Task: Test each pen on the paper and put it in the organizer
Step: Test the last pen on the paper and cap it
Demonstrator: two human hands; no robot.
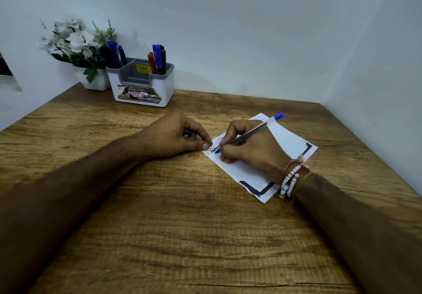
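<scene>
Several pens [157, 58] already stand in the organizer [141, 88] at the far left edge of the desk [182, 225], so much of the job looks done. The right hand [249, 147] pinches a blue pen [251, 131], its tip on the paper [287, 138] near the right edge. The left hand [173, 136] curls round what seems to be a blue cap [188, 132], so capping and storing are not yet done.
</scene>
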